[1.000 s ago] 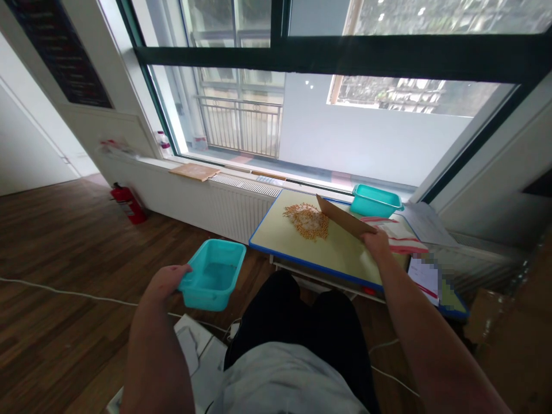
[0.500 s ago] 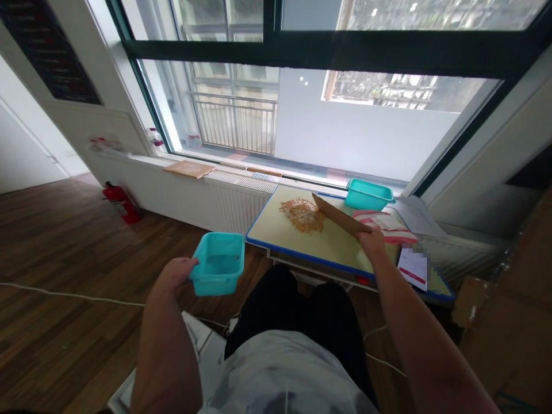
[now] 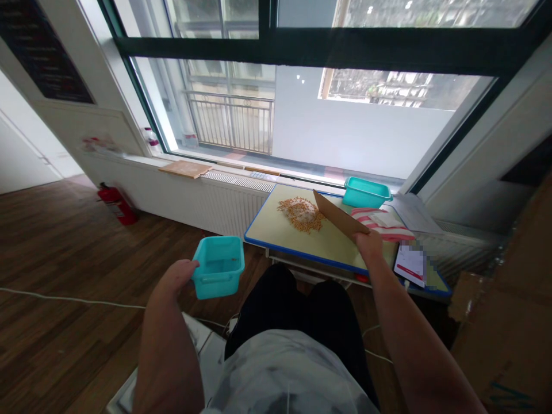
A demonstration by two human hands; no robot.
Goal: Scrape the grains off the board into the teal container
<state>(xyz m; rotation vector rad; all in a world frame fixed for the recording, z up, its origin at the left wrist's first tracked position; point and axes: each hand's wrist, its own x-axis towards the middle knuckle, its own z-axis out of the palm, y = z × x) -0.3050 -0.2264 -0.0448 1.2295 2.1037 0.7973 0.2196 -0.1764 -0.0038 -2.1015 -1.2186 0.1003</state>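
Observation:
My left hand (image 3: 177,276) grips the near edge of a teal plastic bin (image 3: 218,266), held in the air just left of the small table's front corner. A few grains lie in its bottom. My right hand (image 3: 368,244) is closed on a brown cardboard sheet (image 3: 338,215) that stands on edge on the yellow tabletop (image 3: 302,241). The sheet's far end rests beside a pile of tan grains (image 3: 302,211).
A second teal bin (image 3: 366,192) stands at the table's back edge. Red-striped bags (image 3: 383,223) and papers (image 3: 411,264) lie at the table's right. A radiator (image 3: 233,201), a window sill and a red fire extinguisher (image 3: 112,203) are beyond. Cardboard boxes (image 3: 509,322) stand at right.
My left hand has brought the teal bin up and rightward, closer to the table's front left corner. The right hand and cardboard have hardly moved beside the grains.

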